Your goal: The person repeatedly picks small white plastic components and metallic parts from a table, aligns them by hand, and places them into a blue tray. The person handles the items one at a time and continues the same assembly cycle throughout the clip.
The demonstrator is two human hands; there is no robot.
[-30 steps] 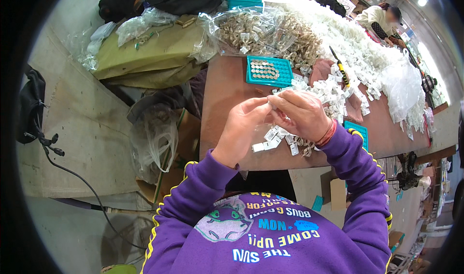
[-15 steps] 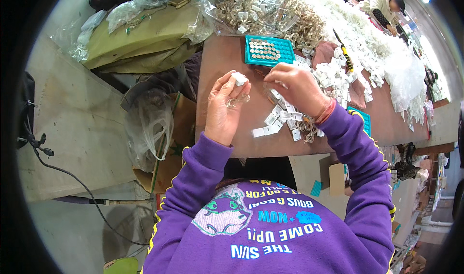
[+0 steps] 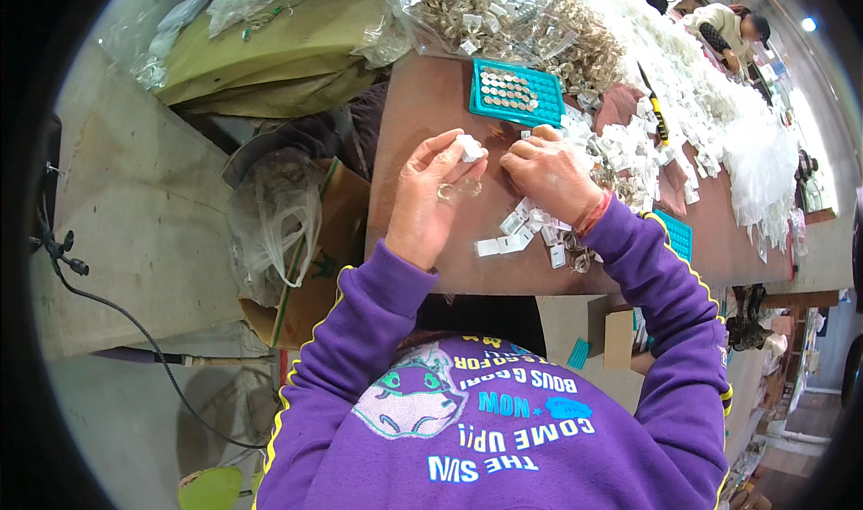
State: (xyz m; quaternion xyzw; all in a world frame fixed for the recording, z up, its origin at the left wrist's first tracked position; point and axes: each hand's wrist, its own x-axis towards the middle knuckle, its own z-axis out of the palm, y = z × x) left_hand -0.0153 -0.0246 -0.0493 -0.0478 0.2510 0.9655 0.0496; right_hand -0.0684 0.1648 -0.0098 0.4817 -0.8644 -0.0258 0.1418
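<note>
Left hand [image 3: 433, 191]: fingers clamp the white piece [image 3: 469, 150], toward ten o'clock from the right hand [image 3: 555, 176]; a slack pinch could drop it. Right fingers curl inward; I cannot tell whether they grip.

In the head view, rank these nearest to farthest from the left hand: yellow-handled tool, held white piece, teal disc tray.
1. Held white piece, in the left hand.
2. Teal disc tray, ahead and right.
3. Yellow-handled tool, farther right.

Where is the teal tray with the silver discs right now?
The tray is in the head view's upper middle, on the brown table, just beyond the right hand.
</note>
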